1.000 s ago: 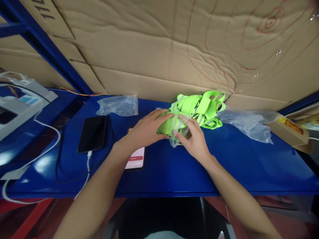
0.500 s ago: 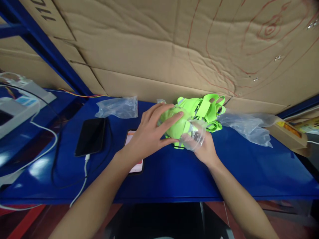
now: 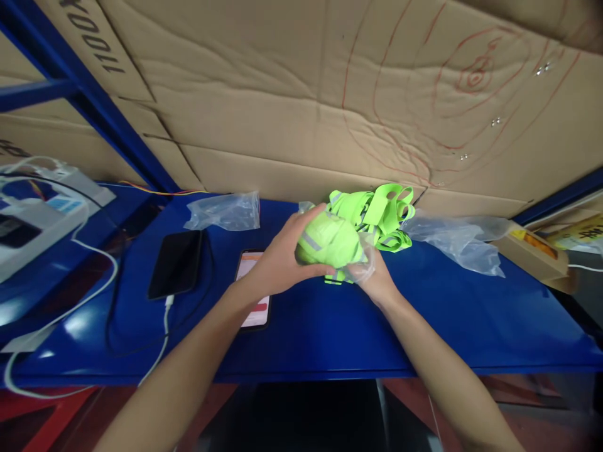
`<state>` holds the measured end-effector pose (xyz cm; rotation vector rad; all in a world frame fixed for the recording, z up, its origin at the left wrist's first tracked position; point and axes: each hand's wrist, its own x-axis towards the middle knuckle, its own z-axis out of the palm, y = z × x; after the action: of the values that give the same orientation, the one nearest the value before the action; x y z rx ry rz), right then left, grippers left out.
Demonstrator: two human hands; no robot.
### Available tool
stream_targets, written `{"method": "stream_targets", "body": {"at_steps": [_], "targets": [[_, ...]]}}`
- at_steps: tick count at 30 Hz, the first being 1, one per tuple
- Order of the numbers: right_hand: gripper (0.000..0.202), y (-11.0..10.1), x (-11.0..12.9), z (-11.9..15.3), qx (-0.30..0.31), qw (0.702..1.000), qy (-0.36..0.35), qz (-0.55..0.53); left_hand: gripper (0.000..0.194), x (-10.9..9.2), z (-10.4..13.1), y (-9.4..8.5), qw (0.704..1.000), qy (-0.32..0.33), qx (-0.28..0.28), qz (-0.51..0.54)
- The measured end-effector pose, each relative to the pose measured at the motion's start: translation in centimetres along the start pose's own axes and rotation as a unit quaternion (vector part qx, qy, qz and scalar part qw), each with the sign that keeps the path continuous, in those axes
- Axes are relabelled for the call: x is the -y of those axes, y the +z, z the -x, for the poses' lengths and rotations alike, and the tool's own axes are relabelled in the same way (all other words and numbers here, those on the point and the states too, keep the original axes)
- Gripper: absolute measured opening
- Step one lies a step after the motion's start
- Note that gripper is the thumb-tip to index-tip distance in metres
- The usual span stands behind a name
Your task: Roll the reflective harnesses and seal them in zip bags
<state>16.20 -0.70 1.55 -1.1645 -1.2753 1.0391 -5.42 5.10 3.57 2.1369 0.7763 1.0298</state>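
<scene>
A bundle of neon-green reflective straps point(image 3: 330, 242) in a clear plastic bag is held between my two hands above the blue table. My left hand point(image 3: 285, 257) wraps round its left side, thumb along the near edge. On the right, my right hand point(image 3: 374, 273) grips the crumpled end of the bag; its fingers are partly hidden behind the bundle and the plastic. Just behind lies a loose heap of the same green straps point(image 3: 384, 213) with grey reflective bands. A phone with a lit screen point(image 3: 257, 307) lies partly under my left wrist.
Flat clear plastic bags point(image 3: 226, 212) lie at the back left and right. A black phone point(image 3: 175, 263) with a white cable is on the left, near a power strip point(image 3: 61, 207). An open cardboard box point(image 3: 534, 254) stands at right. A cardboard wall point(image 3: 264, 113) closes the back.
My left hand has shifted from lying over the top of the bagged bundle to its left side, so more of the green straps shows. The camera view has shifted slightly.
</scene>
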Motion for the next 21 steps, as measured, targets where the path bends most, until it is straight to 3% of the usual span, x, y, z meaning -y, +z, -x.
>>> {"method": "stream_targets", "body": {"at_steps": [2,5,10,14,21], "targets": [[0.055,-0.1,0.0,0.0,0.009,0.999,0.004,-0.038,0.081,-0.3,0.0,-0.1,0.999,0.001,0.001,0.039],[0.038,-0.2,0.4,0.0,-0.02,0.997,0.015,-0.068,0.048,-0.7,0.0,-0.5,0.995,-0.033,-0.054,0.074],[0.034,-1.1,1.7,0.6,-0.121,0.991,-0.008,-0.052,0.043,-1.3,0.0,-0.6,0.989,-0.077,-0.11,0.055],[0.032,-2.6,1.8,2.6,-0.13,0.99,0.015,-0.05,0.038,-1.9,0.1,-0.5,0.988,-0.086,-0.107,0.067],[0.016,-5.3,0.5,7.4,-0.187,0.981,0.0,0.046,0.029,-2.9,-0.7,0.7,0.993,-0.054,-0.106,-0.019]]}}
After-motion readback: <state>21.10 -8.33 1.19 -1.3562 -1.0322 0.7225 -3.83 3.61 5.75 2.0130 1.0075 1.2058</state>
